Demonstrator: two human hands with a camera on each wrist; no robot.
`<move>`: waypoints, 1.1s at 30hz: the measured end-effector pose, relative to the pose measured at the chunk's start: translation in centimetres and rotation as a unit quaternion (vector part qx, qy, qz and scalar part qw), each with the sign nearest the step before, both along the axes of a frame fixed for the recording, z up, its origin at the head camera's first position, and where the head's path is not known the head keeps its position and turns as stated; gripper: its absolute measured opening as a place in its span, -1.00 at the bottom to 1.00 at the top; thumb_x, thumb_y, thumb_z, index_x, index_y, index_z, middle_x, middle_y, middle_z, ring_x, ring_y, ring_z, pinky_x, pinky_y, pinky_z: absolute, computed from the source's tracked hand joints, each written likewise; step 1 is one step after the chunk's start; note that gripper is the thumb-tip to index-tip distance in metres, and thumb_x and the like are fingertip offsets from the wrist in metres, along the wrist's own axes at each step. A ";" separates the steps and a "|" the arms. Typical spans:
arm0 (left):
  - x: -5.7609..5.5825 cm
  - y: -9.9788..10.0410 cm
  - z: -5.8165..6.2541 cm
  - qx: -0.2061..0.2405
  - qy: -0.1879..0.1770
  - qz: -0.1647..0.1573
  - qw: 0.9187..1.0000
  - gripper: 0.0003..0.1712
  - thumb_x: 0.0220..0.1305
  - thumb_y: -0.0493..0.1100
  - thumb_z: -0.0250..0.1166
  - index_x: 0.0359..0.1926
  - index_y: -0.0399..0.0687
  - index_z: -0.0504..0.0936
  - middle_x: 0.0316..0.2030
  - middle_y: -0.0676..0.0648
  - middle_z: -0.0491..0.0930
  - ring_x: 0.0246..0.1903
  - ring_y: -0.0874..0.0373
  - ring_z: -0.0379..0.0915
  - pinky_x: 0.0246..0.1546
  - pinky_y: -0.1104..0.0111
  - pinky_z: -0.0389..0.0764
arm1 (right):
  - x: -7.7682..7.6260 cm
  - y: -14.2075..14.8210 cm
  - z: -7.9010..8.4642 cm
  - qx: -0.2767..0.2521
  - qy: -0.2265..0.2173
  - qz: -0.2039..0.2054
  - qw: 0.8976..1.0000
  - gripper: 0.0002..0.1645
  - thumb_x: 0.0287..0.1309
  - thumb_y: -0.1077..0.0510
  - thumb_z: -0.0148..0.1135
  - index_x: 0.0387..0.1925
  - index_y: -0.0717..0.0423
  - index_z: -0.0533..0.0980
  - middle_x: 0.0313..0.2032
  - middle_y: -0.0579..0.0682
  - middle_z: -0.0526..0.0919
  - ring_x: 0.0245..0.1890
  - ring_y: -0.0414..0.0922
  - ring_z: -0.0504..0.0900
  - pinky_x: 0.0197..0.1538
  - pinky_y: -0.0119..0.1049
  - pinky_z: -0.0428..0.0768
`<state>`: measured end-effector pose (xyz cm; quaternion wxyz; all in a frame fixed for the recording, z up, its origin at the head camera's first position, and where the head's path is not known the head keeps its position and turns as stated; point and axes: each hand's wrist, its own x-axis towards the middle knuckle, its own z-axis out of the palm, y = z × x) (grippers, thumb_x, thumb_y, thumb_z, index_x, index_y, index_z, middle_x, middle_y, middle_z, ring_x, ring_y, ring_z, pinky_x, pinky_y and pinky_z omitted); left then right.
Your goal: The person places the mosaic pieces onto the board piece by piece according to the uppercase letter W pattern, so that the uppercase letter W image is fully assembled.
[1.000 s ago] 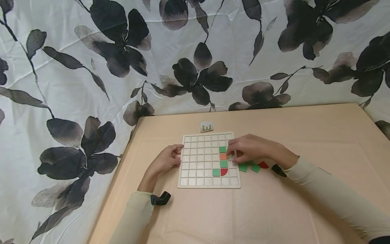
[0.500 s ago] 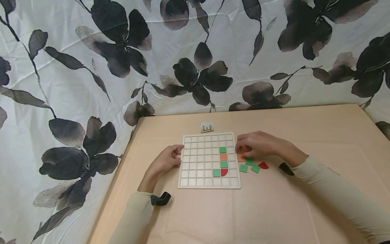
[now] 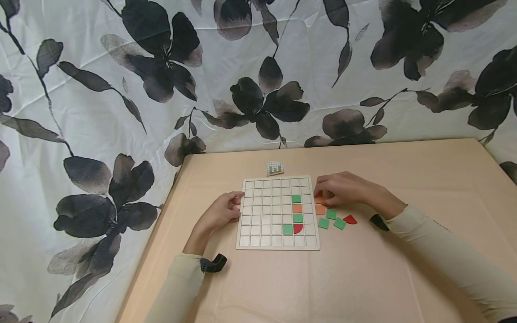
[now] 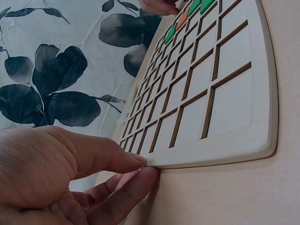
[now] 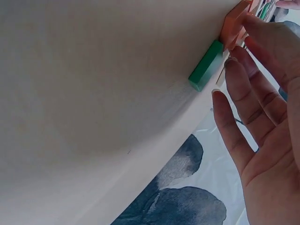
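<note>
Where the grid board [image 3: 266, 209] sits: flat on the bench [image 3: 363, 278], a grid-printed card [image 3: 275, 168] just off its 12 o'clock edge; five inset tiles [image 3: 297, 208] fill cells between 2 and 5 o'clock.
Left hand [image 3: 220, 210]: at 9 o'clock, thumb and fingers pinching the board's edge.
Right hand [image 3: 343, 188]: off the 2 o'clock edge, fingers narrowed at an orange tile [image 5: 230, 28], touching it; whether it is pinched, I cannot tell.
Loose tiles at 3 o'clock: a second orange tile [image 3: 320, 209], three green tiles [image 3: 330, 214] and one red round-edged tile [image 3: 350, 219].
Tile handling: probably light, stiff and smooth; best taken by opposite side edges.
Board handling: likely rigid but easily nudged; hold its rim.
Head view only: the full tile layout and the card.
Left wrist only: dark grooves between cells, fingers low against the rim.
Right wrist only: a green tile's thick side.
</note>
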<state>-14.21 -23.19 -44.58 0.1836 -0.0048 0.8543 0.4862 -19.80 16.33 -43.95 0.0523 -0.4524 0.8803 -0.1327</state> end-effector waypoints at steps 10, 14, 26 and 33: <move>-0.1 0.0 0.0 0.005 0.001 -0.002 1.000 -0.22 0.18 -0.61 0.24 0.42 -0.14 0.40 -0.02 -0.18 0.36 -0.20 0.06 0.40 -0.31 0.32 0.64 | -0.3 0.1 0.0 0.032 0.041 -0.021 0.998 -0.76 0.11 0.04 0.50 -0.15 -0.10 0.72 -0.32 -0.18 0.54 -0.42 -0.31 0.45 -0.36 -0.40 0.46; 0.0 0.0 0.0 0.003 0.003 0.001 1.000 -0.22 0.18 -0.60 0.24 0.42 -0.14 0.41 -0.03 -0.18 0.36 -0.19 0.04 0.40 -0.30 0.31 0.64 | -0.4 0.2 0.3 0.038 0.026 -0.028 0.999 -0.70 0.10 0.01 0.53 -0.10 -0.08 0.73 -0.31 -0.16 0.54 -0.39 -0.29 0.48 -0.33 -0.38 0.47; 0.0 0.0 0.0 0.000 0.000 0.005 1.000 -0.22 0.19 -0.59 0.25 0.42 -0.11 0.41 -0.01 -0.18 0.37 -0.17 0.04 0.41 -0.28 0.30 0.65 | -0.7 0.4 0.4 0.036 -0.005 -0.033 0.999 -0.66 0.06 0.00 0.56 -0.09 -0.08 0.73 -0.34 -0.17 0.54 -0.39 -0.26 0.47 -0.31 -0.35 0.47; -0.1 0.1 -0.1 0.008 -0.008 0.004 1.000 -0.22 0.19 -0.60 0.24 0.43 -0.13 0.40 -0.02 -0.19 0.37 -0.20 0.04 0.41 -0.29 0.31 0.65 | -0.8 0.6 0.2 0.025 -0.018 -0.034 0.999 -0.64 0.04 -0.02 0.57 -0.11 -0.06 0.72 -0.34 -0.16 0.53 -0.37 -0.23 0.48 -0.29 -0.32 0.47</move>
